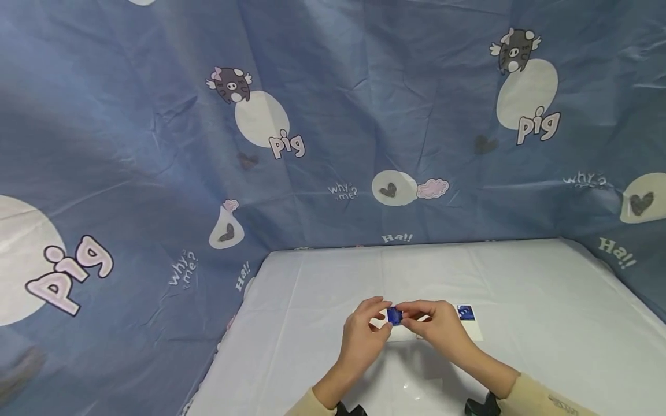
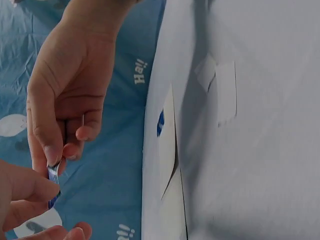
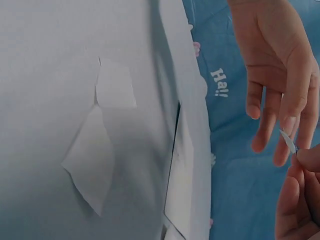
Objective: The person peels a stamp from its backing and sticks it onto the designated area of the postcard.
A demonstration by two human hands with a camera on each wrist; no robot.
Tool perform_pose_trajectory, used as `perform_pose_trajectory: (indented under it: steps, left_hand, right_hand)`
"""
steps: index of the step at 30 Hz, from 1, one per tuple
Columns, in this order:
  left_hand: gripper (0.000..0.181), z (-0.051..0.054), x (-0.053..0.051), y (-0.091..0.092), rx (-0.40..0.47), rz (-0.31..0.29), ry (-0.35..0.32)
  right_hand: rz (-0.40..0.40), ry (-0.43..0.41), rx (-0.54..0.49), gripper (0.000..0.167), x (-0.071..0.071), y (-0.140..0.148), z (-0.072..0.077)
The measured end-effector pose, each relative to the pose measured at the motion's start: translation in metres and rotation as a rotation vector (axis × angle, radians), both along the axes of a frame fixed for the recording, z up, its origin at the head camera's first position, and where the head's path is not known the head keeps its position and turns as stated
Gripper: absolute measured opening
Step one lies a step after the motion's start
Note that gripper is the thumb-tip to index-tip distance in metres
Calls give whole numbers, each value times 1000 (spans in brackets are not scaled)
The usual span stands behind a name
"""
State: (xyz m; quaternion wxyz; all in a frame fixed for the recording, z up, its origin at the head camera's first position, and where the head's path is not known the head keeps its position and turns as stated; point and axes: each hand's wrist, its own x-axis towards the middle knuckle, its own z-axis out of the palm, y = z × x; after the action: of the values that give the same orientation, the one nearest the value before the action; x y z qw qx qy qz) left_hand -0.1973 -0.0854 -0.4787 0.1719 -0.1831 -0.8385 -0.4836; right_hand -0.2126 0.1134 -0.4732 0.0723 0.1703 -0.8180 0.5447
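Observation:
A small thin piece of paper (image 1: 394, 316), blue on one face and pale on the other, is held up between both hands above the table. My left hand (image 1: 362, 335) holds its left side between thumb and index finger. On its right side, my right hand (image 1: 439, 325) pinches the edge with thumb and index finger. In the left wrist view the piece (image 2: 53, 187) shows nearly edge-on between the two hands. Behind the right hand lies a white card (image 1: 472, 330) with a blue picture. Another white card (image 1: 399, 334) is partly hidden by the hands.
Folded white paper scraps (image 3: 92, 155) lie on the white-covered table (image 1: 291, 358) nearer the body. A blue curtain (image 1: 333, 144) printed with pigs and words hangs behind and at the sides. Black wrist mounts (image 1: 481, 406) show at the lower edge.

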Motion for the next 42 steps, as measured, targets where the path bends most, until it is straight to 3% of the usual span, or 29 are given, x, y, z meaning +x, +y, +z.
perform_pose_trajectory:
  steps: [6, 11, 18, 29, 35, 42]
  left_hand:
    - [41, -2, -8, -13, -76, 47, 7]
    - [39, -2, -15, -31, -226, 67, 21]
    - [39, -13, -29, -54, -376, 108, 28]
    - [44, -29, -39, -72, -544, 26, -15]
    - [54, -37, -41, -77, -677, -11, -90]
    - [57, -42, -46, -79, -728, -35, -107]
  right_hand:
    - [-2, 17, 43, 27, -10, 0, 2]
    - [-3, -23, 57, 30, -20, 2, 1]
    - [-16, -36, 90, 30, -31, 4, -4]
    - [5, 45, 158, 29, -52, 6, -18]
    - [27, 12, 202, 29, -64, 5, -30]
    - [8, -7, 262, 28, -73, 4, -35]
